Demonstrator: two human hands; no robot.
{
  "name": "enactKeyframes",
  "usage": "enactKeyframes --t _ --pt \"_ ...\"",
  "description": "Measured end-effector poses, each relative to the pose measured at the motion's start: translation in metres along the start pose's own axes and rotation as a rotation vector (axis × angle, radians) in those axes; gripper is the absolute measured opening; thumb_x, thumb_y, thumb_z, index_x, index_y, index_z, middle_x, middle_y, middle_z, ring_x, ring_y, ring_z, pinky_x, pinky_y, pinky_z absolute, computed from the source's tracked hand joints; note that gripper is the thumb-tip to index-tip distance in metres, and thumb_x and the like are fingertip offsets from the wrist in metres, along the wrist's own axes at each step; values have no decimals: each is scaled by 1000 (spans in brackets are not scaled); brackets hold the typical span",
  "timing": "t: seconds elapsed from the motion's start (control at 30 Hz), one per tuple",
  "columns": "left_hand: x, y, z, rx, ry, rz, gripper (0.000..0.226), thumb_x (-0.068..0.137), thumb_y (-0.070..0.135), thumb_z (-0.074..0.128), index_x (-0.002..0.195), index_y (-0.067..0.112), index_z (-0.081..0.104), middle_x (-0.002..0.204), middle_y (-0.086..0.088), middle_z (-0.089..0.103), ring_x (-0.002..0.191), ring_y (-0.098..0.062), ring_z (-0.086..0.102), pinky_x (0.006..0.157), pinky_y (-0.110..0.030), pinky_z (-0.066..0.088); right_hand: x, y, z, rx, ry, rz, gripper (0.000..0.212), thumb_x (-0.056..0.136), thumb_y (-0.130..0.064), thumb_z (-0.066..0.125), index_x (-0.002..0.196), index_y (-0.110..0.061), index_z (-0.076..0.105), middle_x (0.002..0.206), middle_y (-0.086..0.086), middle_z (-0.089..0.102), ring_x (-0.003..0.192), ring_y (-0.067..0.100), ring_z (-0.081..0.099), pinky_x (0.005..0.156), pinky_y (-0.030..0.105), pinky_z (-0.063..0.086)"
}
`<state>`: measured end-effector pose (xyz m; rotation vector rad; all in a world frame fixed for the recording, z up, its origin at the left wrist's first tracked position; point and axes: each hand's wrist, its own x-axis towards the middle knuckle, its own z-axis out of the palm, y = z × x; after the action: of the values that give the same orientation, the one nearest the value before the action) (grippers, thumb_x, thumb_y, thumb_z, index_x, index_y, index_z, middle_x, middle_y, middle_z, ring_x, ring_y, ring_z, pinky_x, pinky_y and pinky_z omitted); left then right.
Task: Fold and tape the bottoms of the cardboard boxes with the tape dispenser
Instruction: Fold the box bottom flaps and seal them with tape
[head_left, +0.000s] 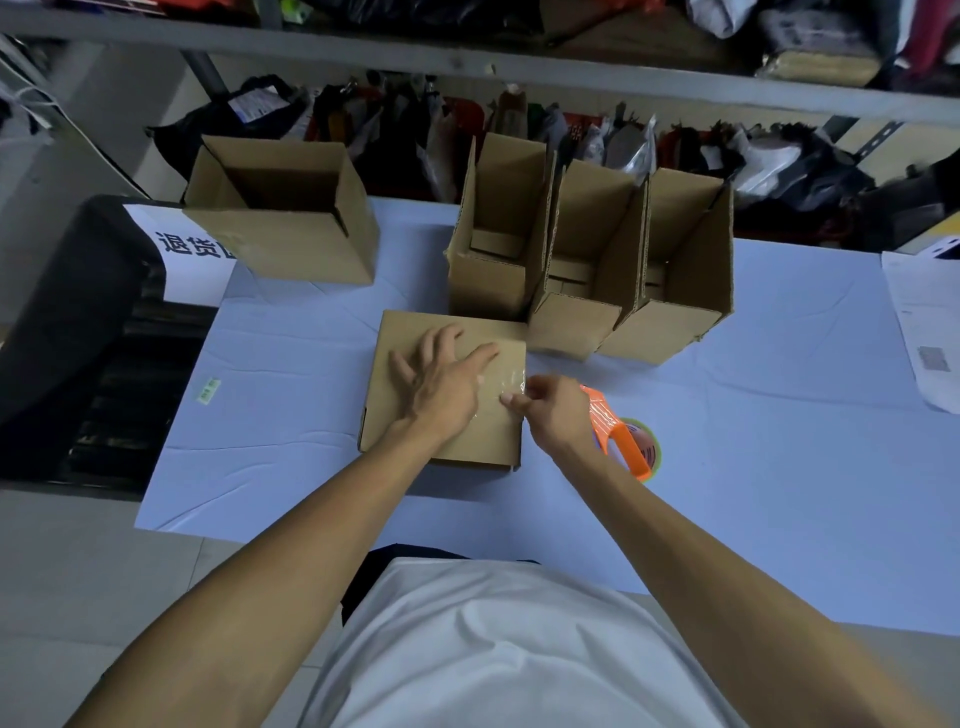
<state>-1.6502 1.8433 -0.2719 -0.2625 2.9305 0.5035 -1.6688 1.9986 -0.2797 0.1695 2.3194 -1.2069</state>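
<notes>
White-covered table (727, 415): left hand (441, 384) presses flat on the near box (410, 338); right hand (558, 415) grips the orange tape dispenser (618, 441). Three open boxes (587, 260) crowd just beyond; another box (283, 208) far left.

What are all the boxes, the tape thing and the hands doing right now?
Near box: upside down, bottom flaps shut, clear tape across it.
Three boxes behind: upright, tops open.
Far left box: upright, top open.
Tape dispenser: held at the near box's right edge.
Left hand: flat, pressing the near box.
Right hand: gripping the tape dispenser.
</notes>
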Motion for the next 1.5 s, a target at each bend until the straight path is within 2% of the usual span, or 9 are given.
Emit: enactKeyframes --t 0.17,0.4,0.6,0.8,1.0,1.1,1.2,1.33,1.5 --pt "-4 2 -1 -21 -128 260 57 91 14 52 131 54 48 155 6 23 144 -18 6 113 -63 -2 -4 9 2 38 -2 -118 33 92 -32 67 119 -12 67 105 2 72 97 19 66 81 33 53" --pt "8 4 3 143 -249 255 54 87 33 43 132 61 34 162 8 -6 147 -30 -18 104 -71 -12 -17 20 3 145 -86 -153 42 98 -24 59 139 -18 54 129 -7 62 116 9 57 96 29 47" --pt "1 -5 -2 227 -136 347 35 81 47 47 114 38 51 160 -2 15 149 -28 -8 109 -70 -8 -10 23 -11 -37 -49 -186 21 98 -22 56 102 -16 75 91 -7 72 85 9 61 67 17 40" --pt "-11 -20 -10 33 -217 336 38 94 45 54 128 28 53 133 8 50 135 -14 36 116 -53 6 -7 15 -4 -25 -55 -217 23 97 -24 58 113 -18 74 109 -6 72 97 7 61 83 18 46" --pt "0 -10 -16 49 -301 271 29 93 45 55 118 33 62 125 11 58 127 -16 42 113 -54 10 -6 18 -9 -62 -185 -197 27 101 -30 51 114 -22 73 99 -12 72 87 -5 64 71 11 45" --pt "15 -2 -26 187 -411 268 31 93 52 49 111 34 67 118 8 63 124 -22 44 112 -62 10 -5 19 -9 -199 -197 -201 33 104 -33 43 104 -19 73 90 -6 68 81 11 60 63 13 41" --pt "23 3 -31 286 -461 299 34 92 55 48 104 31 68 115 4 63 123 -25 43 109 -66 11 -3 13 -14 -368 -265 -174 38 105 -39 38 112 -16 68 107 6 69 93 22 59 75 28 42" --pt "21 -2 -26 188 -373 459 28 90 46 58 113 32 68 115 9 63 125 -21 41 112 -60 14 -5 7 -22 -482 -56 -398 26 100 -35 48 112 -27 70 107 -4 72 89 13 62 72 22 47" --pt "18 -6 -24 67 -374 252 28 84 53 65 109 42 71 115 12 67 124 -21 41 111 -64 7 -12 1 -22 -423 -167 -317 28 103 -25 46 87 -21 69 83 -3 66 75 14 56 61 21 39"
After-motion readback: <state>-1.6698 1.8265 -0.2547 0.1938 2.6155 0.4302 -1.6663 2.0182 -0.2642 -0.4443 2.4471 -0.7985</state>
